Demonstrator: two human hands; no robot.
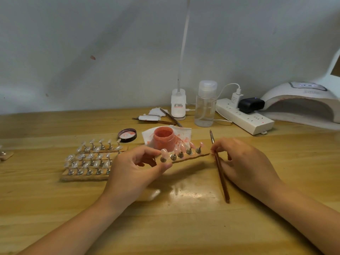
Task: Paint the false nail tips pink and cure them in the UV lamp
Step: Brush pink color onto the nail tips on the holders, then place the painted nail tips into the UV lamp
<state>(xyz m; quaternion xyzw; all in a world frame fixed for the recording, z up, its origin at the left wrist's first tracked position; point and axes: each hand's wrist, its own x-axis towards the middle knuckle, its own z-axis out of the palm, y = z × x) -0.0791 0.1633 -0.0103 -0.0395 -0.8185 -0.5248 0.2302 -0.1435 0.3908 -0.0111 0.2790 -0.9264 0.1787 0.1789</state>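
The left hand [136, 168] pinches the near-left end of a narrow wooden strip [191, 157], thumb below and fingers curled over the top edge. The strip is lifted clear of the wooden table [165, 227] and slants up toward the right, so nearly all of its length extends rightward beyond the grip. Five metal stands sit in a row along the strip, each carrying a pink-coated nail tip [183, 148]; the leftmost stand lies just beside the left fingertips, the rightmost well away from them, close to the right hand.

The right hand [244, 162] holds a brown-handled brush [219, 168] pinched between thumb and fingers near its upper part. The bristle end points up and away, the handle end slants down toward the person. The right fingertips are just beside the strip's far end; contact cannot be confirmed.

Directly behind the strip stands an open jar of pink gel [163, 138] on a stained paper towel [184, 134], with its dark lid [127, 134] lying interior-up to the left. Left of the left hand, further wooden strips [86, 176] rest on the table with rows of clear, unpainted tips [88, 157] on stands.

The white UV lamp [301, 102] sits at the far right of the table, opening facing the person, well apart from the held strip. Beside it are a white power strip [244, 117] with a black adapter [251, 104], a clear pump bottle [205, 105] and a white desk-lamp base [178, 105].
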